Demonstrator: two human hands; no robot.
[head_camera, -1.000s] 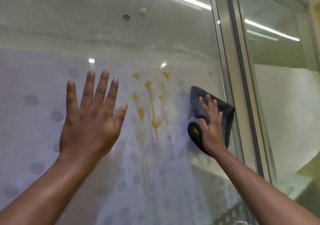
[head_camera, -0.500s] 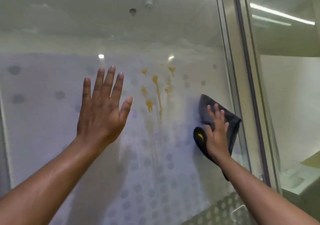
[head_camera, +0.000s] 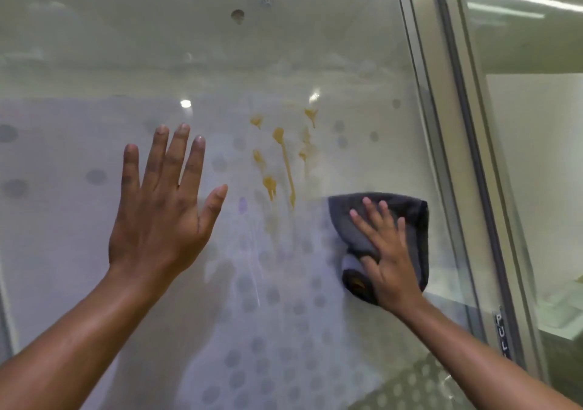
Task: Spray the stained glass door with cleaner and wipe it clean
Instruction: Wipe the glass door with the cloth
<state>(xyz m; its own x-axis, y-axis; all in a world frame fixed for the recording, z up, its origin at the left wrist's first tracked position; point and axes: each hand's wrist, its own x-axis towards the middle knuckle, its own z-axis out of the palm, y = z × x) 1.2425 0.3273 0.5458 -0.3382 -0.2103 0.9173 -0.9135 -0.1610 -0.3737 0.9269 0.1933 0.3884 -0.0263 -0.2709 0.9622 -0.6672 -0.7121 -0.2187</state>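
Wiping is in hand: the grey cloth [head_camera: 407, 220] is pressed to the glass door [head_camera: 79, 252] by the spread right grip [head_camera: 389, 264], and the left grip [head_camera: 164, 217] is splayed. The yellow stains [head_camera: 285, 163] up-left are to be swept next.

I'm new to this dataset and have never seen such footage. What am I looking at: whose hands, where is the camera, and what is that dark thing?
There is no machine: a person works with bare hands. The picture comes from a wide-angle camera worn on the head, looking forward at the hands, so the arms enter from below. In front stands a glass door with a metal frame at its right. Yellow-brown stains with drips sit on the glass, not yet wiped. The right hand presses a dark grey cloth flat against the glass, below and right of the stains. The left hand is spread open and holds nothing; whether it touches the glass I cannot tell.
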